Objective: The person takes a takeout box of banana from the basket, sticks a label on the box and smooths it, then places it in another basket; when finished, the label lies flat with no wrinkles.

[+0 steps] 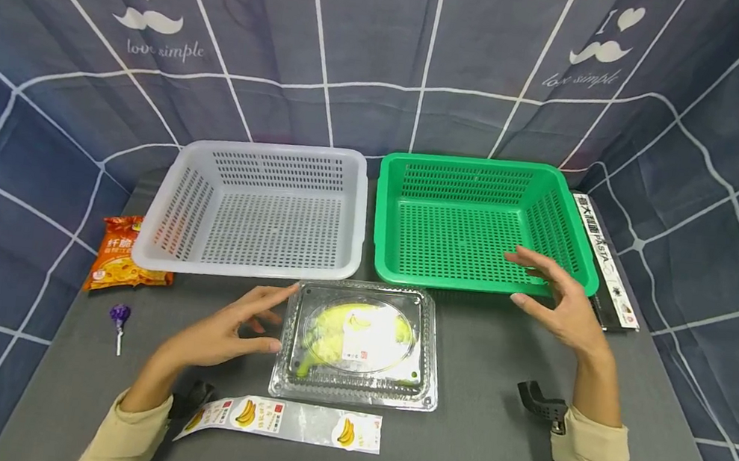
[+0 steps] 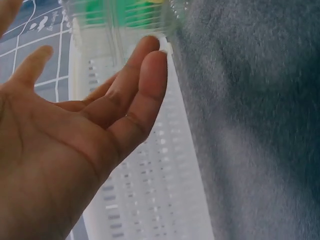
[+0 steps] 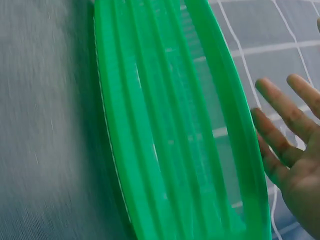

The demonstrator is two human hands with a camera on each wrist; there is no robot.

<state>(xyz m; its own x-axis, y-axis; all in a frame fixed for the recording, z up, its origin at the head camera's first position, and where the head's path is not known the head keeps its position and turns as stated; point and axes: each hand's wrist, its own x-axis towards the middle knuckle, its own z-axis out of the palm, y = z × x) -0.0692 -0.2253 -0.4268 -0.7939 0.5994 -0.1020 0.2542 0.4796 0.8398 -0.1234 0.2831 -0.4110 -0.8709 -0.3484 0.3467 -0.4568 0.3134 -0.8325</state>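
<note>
A clear plastic clamshell box [image 1: 353, 390] lies closed on the grey table, with something yellow-green inside and a white banana label [image 1: 371, 340] visible on it. At the box's left edge is my left hand [image 1: 227, 328], fingers extended and thumb tip near its side; whether they touch cannot be told. My right hand [image 1: 558, 303] hovers over the front right rim of the green basket [image 1: 466, 280], its fingers spread and holding nothing. A strip of banana stickers [image 1: 311, 423] lies in front of the box, its left end beside my left wrist.
A white basket [image 1: 246, 272] stands at the back left. Left of it are an orange snack bag [image 1: 126, 257] and a purple lollipop [image 1: 120, 315]. A black and white pasta box [image 1: 606, 263] lies right of the green basket. Dark checked cloth [image 1: 375, 51] walls the table's back and sides.
</note>
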